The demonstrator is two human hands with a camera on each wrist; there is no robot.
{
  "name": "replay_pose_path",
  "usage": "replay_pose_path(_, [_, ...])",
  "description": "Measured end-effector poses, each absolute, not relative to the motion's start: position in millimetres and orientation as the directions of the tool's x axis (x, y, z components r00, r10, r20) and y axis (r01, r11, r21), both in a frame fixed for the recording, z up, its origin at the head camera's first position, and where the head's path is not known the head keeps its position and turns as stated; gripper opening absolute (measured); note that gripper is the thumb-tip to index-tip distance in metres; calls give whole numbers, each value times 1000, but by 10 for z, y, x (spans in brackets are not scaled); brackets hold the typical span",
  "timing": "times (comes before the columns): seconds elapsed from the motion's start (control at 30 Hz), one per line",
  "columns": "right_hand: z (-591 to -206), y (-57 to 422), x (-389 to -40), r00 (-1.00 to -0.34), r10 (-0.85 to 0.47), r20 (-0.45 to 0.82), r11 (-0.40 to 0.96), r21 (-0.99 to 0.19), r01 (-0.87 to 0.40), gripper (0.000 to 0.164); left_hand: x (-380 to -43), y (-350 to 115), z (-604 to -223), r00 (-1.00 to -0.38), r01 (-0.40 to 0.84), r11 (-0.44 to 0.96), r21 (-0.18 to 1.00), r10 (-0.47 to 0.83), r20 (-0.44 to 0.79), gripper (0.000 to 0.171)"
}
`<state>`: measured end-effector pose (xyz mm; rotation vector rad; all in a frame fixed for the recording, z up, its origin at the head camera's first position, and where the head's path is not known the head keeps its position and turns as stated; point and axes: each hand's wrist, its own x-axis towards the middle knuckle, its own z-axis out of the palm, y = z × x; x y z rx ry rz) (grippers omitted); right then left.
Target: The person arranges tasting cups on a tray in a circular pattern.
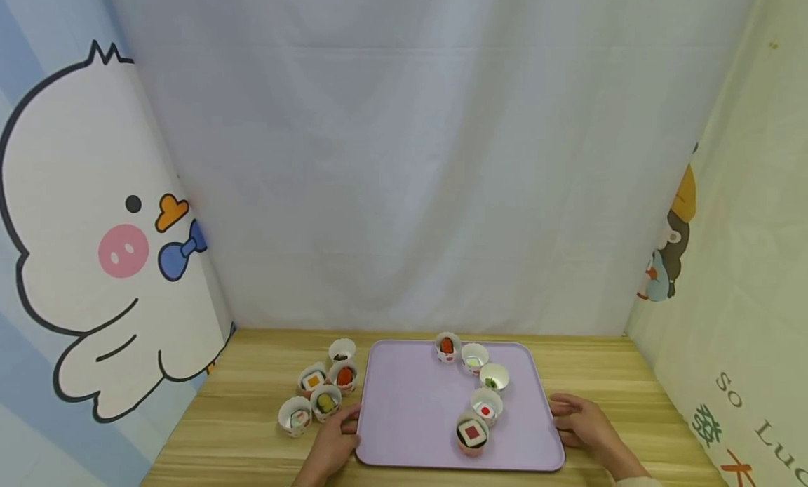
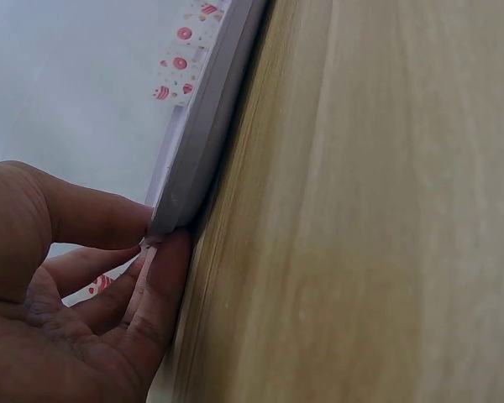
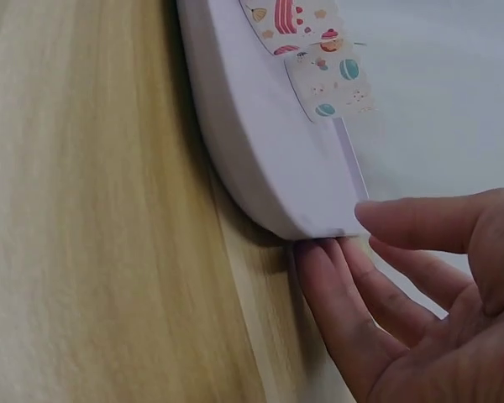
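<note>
1. Lying between the person's two hands, the lilac tray (image 1: 410, 403) has its long axis running from one palm across to the other, so neither hand is nearer to it: both touch it.
2. From where I stand, the left hand (image 1: 334, 441) is at the tray's left short side, toward the near corner. It is nearly closed, thumb and fingers pinching the rim, the tray lying to its right.
3. Over on the opposite short side, the right hand (image 1: 583, 420) has its thumb at the rim and fingers tucked beneath the edge, parted only by the tray's thickness; the tray lies to its left.
4. Five paper cups (image 1: 494, 378) stand on the tray, closer to the right hand than the left.
5. Five loose cups (image 1: 325, 401) sit on the wooden table (image 1: 240, 403), just beyond the left hand and off to its left.
6. Whether the tray is raised at all, I can't tell.
</note>
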<state>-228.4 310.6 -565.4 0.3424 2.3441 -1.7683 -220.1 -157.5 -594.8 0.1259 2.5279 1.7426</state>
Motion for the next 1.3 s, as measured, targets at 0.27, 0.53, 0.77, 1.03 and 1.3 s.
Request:
replay_pose_path(0.27, [-5674,3146,-2319,-949,40,-312,254,-916,311,64,-2214,-1576,-5943,-994,22,366,930,111,-20,59])
replay_pose_path(0.53, [-5722,3150,-2330,-955,10,-297,258,-922,290,66,-2233,-1579,-5972,-994,9,371,928,108,-34,59])
replay_pose_path(0.77, [-5775,3163,-2332,-953,20,-304,257,-919,299,65,-2212,-1580,-6006,-993,34,370,929,120,-11,58])
replay_pose_path(1.03, [-5776,3175,-2337,-952,27,-306,259,-917,302,64,-2111,-1534,-5916,-987,117,444,888,151,55,52])
replay_pose_path(1.3, [-5778,3181,-2335,-950,36,-311,261,-914,310,64,-1968,-1540,-5665,-999,41,546,837,52,16,44])
